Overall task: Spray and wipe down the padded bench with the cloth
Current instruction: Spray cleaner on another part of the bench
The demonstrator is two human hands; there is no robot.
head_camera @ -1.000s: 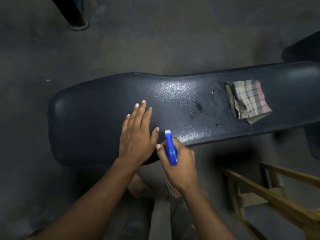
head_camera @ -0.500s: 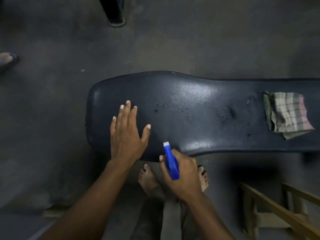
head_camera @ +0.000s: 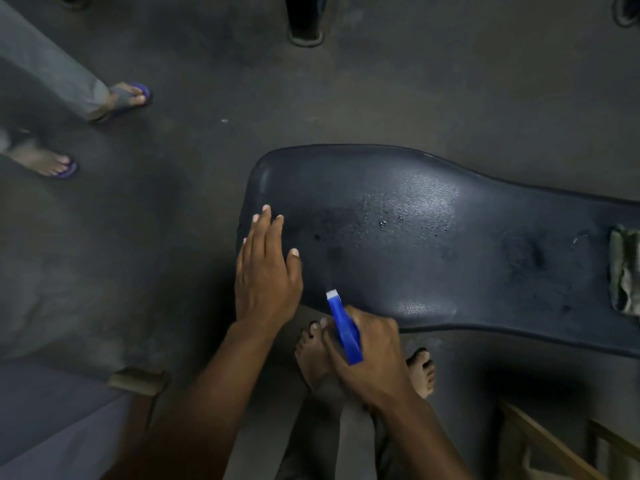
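**Spraying the near end of the bench**

My left hand [head_camera: 266, 275] lies flat and spread, fingers together and thumb out, on the rounded end of the padded bench [head_camera: 433, 244], left of centre in the frame. My right hand [head_camera: 367, 358] is wrapped tight around the blue spray bottle [head_camera: 344, 327], low in the middle of the frame, just at the bench's near edge; its white nozzle tip points up and slightly left toward the padding beside my left thumb. The dark cushion runs from the centre out to the right edge of the frame and is speckled with small droplets where the light catches it. The cloth [head_camera: 625, 271] sits on the bench at the far right edge, cut off by the frame, well apart from both my hands. My bare feet [head_camera: 313, 355] stand on the grey floor [head_camera: 450, 81] under my right wrist. At the upper left, another person's sandalled feet [head_camera: 128, 97] stand apart from the bench. A wooden frame [head_camera: 540, 441] shows at the lower right corner.
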